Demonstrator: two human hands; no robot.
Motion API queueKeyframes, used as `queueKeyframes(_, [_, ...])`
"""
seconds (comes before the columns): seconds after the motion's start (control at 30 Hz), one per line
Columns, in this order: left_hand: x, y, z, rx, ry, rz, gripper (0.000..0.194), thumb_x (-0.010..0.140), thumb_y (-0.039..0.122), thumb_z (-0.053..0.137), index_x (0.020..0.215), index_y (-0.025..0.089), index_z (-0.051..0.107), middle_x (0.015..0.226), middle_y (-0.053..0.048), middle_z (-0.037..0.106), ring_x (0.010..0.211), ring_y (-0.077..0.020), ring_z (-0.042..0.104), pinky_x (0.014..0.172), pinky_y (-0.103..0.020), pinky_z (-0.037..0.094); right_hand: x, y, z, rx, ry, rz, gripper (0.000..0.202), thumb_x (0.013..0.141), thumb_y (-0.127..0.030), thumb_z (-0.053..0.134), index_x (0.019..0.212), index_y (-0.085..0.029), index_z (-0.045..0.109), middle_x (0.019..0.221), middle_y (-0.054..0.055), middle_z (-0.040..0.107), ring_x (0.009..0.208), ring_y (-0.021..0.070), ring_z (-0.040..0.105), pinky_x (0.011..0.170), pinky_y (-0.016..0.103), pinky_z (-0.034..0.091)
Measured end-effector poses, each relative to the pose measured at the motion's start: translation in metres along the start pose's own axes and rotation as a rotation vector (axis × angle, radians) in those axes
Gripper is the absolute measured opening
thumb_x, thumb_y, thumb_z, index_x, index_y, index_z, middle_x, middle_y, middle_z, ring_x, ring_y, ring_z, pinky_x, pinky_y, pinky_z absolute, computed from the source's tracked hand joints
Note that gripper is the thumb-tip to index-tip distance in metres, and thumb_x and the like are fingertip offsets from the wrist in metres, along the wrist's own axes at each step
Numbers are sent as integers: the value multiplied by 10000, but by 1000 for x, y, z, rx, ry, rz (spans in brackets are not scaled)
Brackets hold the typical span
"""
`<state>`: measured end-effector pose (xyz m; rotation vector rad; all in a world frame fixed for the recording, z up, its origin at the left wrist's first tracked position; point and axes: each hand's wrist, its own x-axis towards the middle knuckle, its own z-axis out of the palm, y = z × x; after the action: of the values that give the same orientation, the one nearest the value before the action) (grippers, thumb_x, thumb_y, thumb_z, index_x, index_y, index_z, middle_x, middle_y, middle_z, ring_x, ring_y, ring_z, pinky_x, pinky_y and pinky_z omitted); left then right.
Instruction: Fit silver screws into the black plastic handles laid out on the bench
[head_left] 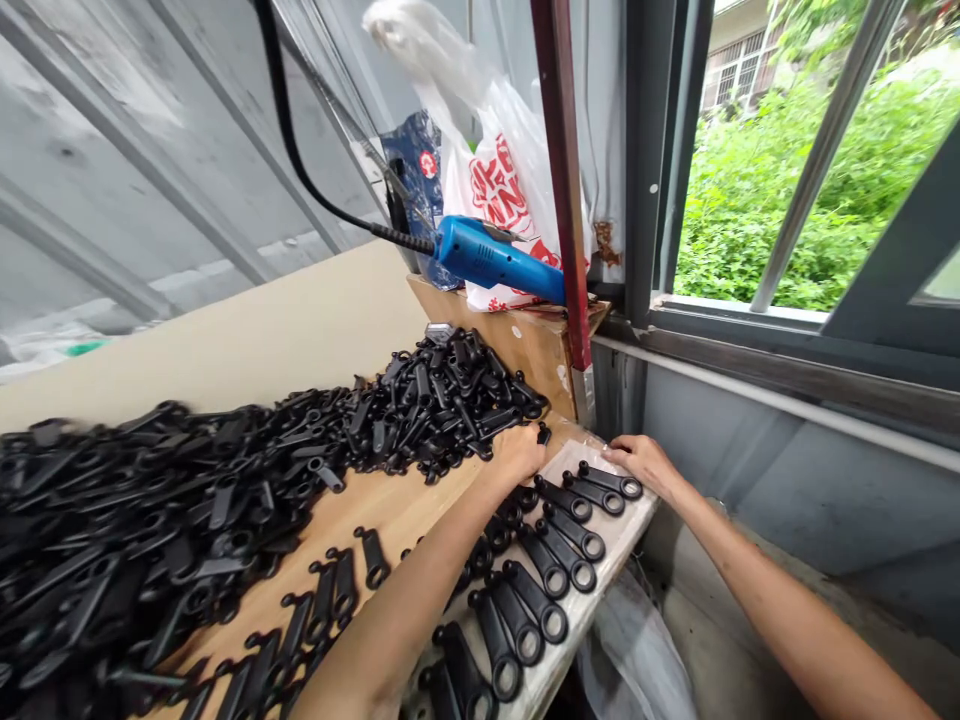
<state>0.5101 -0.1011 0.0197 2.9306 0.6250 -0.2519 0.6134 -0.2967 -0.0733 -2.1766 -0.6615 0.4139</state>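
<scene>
My left hand (520, 452) is closed at the far end of the work surface, with the end of a black ring-ended lever (544, 434) sticking out by its fingers. Most of that lever is hidden by the hand. My right hand (637, 460) rests at the right edge of the plastic-covered board (581, 442), fingers stretched out and fingertips touching it. Just below the fingertips lies the last of several black levers in rows, a ring-ended lever (613, 479) with its ring toward the edge. My left forearm covers part of the rows.
A large heap of loose black levers (225, 500) fills the left and back. More levers (343, 590) lie spread on the wooden tabletop (405, 505). A blue corded power tool (499, 260) hangs beside a red post (562, 170), before a white plastic bag (502, 170). A window stands right.
</scene>
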Motion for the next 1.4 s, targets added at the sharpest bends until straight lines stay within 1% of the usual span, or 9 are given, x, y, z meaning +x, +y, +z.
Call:
queueKeyframes(0.13, [21,12,14,-79,28,-47,361,794,358,471,1104,173,473,1092,-72,532,955,-191,522,815,-430,432,-4,-5,-2,-44,22,-6,313,711,-420,509,877,-197,653,781,32,652,760,188,565,619,236,358])
queueKeyframes(0.43, [40,28,44,-346,-26,-229,301,802,340,467,1031,150,505,960,-48,569,772,-130,559,650,-320,491,-5,-7,-2,-83,21,-12,336,722,-445,482,857,-193,659,745,31,640,726,179,554,585,228,337])
queueKeyframes(0.63, [50,34,47,-319,36,-188,293,800,344,469,1012,147,515,951,-46,573,775,-131,559,657,-324,489,-7,-9,-3,-83,23,-17,335,722,-440,476,852,-191,658,734,26,636,700,172,549,557,223,324])
queueKeyframes(0.73, [40,18,36,-211,141,-101,314,797,356,470,1039,158,505,976,-50,570,817,-147,558,701,-352,480,-8,-10,-4,-79,22,-16,340,723,-439,470,851,-184,656,723,29,634,691,174,550,550,223,325])
queueKeyframes(0.83, [24,-8,19,-68,260,61,343,805,347,450,1101,176,482,1059,-76,554,967,-202,521,823,-442,421,-7,-10,-5,-77,13,-10,344,725,-443,466,850,-183,654,729,34,638,699,178,554,560,225,332])
queueKeyframes(0.93, [14,-31,8,71,354,259,417,763,323,504,1172,266,448,1269,-80,442,1217,-272,308,974,-510,242,-7,-11,-5,-93,-2,-11,340,729,-449,459,831,-191,655,730,33,641,704,182,558,572,229,338])
queueKeyframes(1.0, [16,-42,8,152,395,341,477,747,340,517,1211,327,405,1349,-43,363,1275,-286,191,1004,-538,146,-7,-9,-4,-109,-2,-15,338,735,-455,447,812,-198,653,715,29,637,698,184,559,567,231,337])
queueKeyframes(1.23, [55,-77,21,316,506,318,445,812,408,358,1250,332,360,1332,-39,397,1244,-321,238,950,-615,161,-4,-2,0,-155,-10,-24,354,754,-467,416,832,-214,651,737,35,647,714,197,571,602,244,359])
queueKeyframes(1.4, [60,-103,20,349,527,286,435,827,387,316,1253,311,359,1331,-54,398,1195,-321,313,934,-634,163,-3,-4,-2,-166,-15,-20,377,753,-472,412,863,-207,656,789,51,652,750,208,571,647,255,374])
